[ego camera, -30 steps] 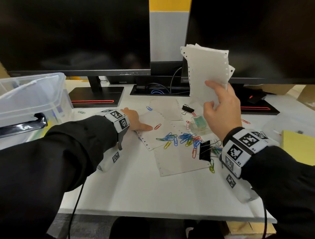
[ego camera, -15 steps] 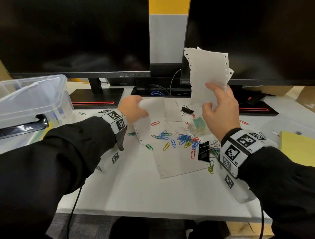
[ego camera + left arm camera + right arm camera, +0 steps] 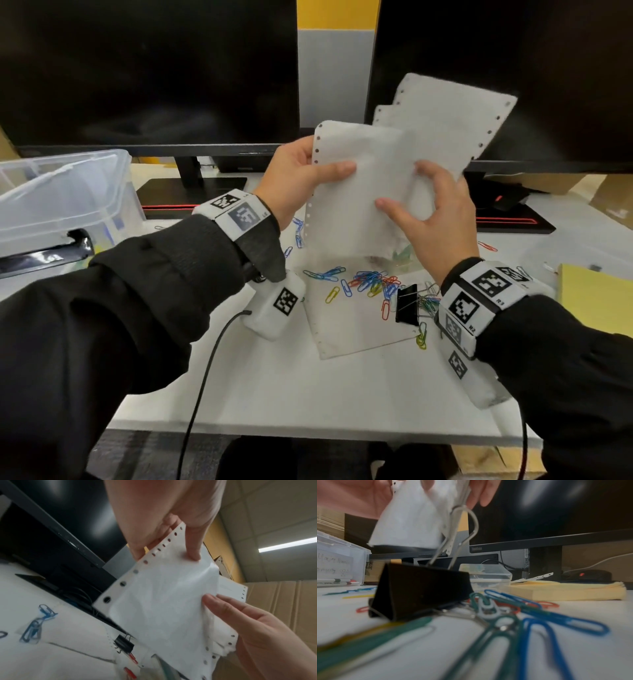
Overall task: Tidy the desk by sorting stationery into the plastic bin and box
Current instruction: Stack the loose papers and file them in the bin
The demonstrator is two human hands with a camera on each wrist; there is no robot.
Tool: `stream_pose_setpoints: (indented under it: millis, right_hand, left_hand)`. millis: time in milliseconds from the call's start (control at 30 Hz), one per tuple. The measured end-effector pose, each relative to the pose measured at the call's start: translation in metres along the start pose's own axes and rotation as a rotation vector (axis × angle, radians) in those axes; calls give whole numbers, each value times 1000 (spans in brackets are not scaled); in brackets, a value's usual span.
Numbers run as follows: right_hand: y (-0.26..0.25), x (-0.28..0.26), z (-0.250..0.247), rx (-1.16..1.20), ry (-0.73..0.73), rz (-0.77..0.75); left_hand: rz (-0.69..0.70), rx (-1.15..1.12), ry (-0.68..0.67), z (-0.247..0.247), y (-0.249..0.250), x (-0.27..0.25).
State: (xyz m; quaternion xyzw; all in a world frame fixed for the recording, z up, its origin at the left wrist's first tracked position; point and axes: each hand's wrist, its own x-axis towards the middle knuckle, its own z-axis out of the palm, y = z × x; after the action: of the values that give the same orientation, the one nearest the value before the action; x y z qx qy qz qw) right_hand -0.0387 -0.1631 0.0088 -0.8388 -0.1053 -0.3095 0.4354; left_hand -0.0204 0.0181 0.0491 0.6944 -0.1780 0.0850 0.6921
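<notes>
My left hand (image 3: 308, 171) pinches a white sheet with punched edges (image 3: 359, 205) by its left margin, thumb on the front. It holds the sheet up against a stack of like sheets (image 3: 452, 116), which my right hand (image 3: 428, 212) grips between thumb and fingers above the desk. In the left wrist view the left hand (image 3: 171, 513) pinches the sheet (image 3: 163, 608) while the right hand (image 3: 257, 628) supports the stack. Another sheet (image 3: 352, 325) lies on the desk under several coloured paper clips (image 3: 370, 284) and a black binder clip (image 3: 407, 305). The clear plastic bin (image 3: 61, 198) stands at the left.
Two dark monitors (image 3: 147, 68) on stands fill the back of the desk. A yellow notepad (image 3: 596, 298) lies at the right edge. A small clear box (image 3: 488, 573) sits behind the binder clip (image 3: 423, 588). Bare white desk (image 3: 308, 387) lies near the front edge.
My left hand lifted a sheet off the desk and brought it up and to the right, against the stack in my right hand. Paper clips slid off it.
</notes>
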Motion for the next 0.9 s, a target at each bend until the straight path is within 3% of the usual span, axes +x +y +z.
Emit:
stream_pose_setpoints:
  millis: [100,200,267,300,400,433,500,567,633,767,900]
  right_hand:
    - [-1,1,-3,21,-6,60]
    - [-3,-1,0,16,-41,13]
    - [-3,-2,1,8,-26,-20]
    - [-2,-2,1,11,-7,-22]
    - [-1,-2,-4,46,58,22]
    - [-1,-2,-5,48,74,35]
    - [-1,-1,-6,45,73,50]
    - [-2,-1,-6,32,70,51]
    - [-2,0,-5,-26,81,46]
    - [6,2,-2,-103,97,9]
    - [8,3,-2,-174,101,69]
  left_hand:
    - [-35,-85,8,0,-4,1]
    - [-80,-159,5,4,-10,3]
    - [-65,-76,-7,13,-18,2]
    - [-28,99,-12,17,-22,2]
    - [87,941,-141,18,-38,1]
    - [20,1147,-214,16,-44,0]
    - [-220,1339,-344,8,-52,0]
    - [-412,1357,-462,3,-56,-2]
    - [-496,1325,-538,0,-57,-4]
    - [-562,1225,-563,-4,-55,-4]
    - [-605,1179,-578,-7,-58,-2]
